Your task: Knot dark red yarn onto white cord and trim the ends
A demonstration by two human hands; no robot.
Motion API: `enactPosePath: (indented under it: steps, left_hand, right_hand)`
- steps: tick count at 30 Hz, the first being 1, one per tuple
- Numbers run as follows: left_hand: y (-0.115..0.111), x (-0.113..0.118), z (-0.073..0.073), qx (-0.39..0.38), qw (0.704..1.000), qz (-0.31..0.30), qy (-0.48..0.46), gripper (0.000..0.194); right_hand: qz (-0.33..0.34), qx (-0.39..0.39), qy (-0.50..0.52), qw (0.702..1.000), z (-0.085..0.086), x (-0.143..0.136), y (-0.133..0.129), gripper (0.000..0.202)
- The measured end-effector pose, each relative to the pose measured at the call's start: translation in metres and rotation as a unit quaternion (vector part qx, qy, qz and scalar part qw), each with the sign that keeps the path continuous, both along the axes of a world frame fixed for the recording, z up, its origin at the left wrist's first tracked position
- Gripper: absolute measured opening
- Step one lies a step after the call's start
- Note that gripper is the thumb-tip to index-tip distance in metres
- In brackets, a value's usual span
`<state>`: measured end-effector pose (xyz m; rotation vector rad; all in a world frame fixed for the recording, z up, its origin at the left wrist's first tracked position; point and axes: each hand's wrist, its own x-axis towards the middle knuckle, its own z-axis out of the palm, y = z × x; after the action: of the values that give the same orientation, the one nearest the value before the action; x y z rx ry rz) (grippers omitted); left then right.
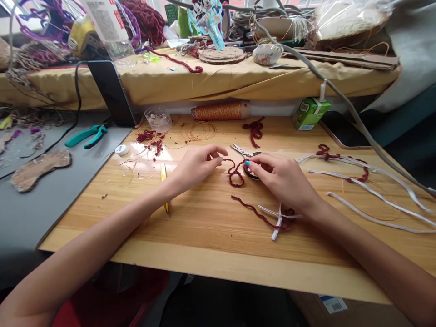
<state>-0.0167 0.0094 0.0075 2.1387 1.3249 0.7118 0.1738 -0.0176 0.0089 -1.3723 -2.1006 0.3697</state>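
A dark red yarn (236,180) forms a small loop between my hands above the wooden table. My left hand (199,164) pinches one end of it between thumb and forefinger. With thumb and fingers closed, my right hand (277,175) grips the yarn's other side. Just behind the right hand lie scissors (240,150), their handles partly hidden by it. Below that hand, another dark red strand (252,209) runs to a white cord piece (277,229). Yellow tweezers (164,175) lie partly under my left forearm.
White cords (378,202) with red yarn spread at right. Behind are a clear cup (158,119), an orange thread spool (221,111), a green drink carton (310,113) and phone (344,129). Teal pliers (86,136) lie left. A grey cable (350,109) crosses the right side.
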Motion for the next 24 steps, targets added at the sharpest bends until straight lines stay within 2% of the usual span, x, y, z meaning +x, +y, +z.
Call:
enactPosePath:
  steps: [4,8,14,17,20,22,24]
  left_hand:
    - [0.003,-0.003,-0.009,0.124,0.979,0.024,0.157,0.025]
    - [-0.002,0.002,-0.012,0.182,0.969,0.025,0.168,0.029]
    - [-0.012,0.013,-0.015,0.154,0.972,-0.047,0.173,0.029]
    - [-0.011,0.013,-0.017,0.145,0.973,-0.078,0.161,0.023]
    - [-0.007,0.01,-0.018,0.123,0.979,-0.083,0.138,0.019]
    - [-0.006,0.009,-0.018,0.106,0.983,-0.082,0.125,0.016]
    - [-0.005,0.008,-0.018,0.097,0.984,-0.087,0.121,0.015]
  right_hand:
    - [-0.015,0.014,0.015,1.0,-0.002,0.002,0.003,0.011]
    - [-0.047,0.052,-0.008,0.998,-0.006,0.004,0.007,0.018]
    - [-0.022,0.096,-0.047,0.994,-0.008,0.001,0.006,0.015]
    - [-0.064,0.111,-0.112,0.985,-0.009,0.002,0.006,0.022]
    - [-0.113,0.14,-0.165,0.97,-0.009,0.008,0.009,0.028]
    - [-0.098,0.158,-0.149,0.971,-0.007,0.01,0.01,0.027]
    - [-0.038,0.156,-0.116,0.98,-0.006,0.009,0.009,0.026]
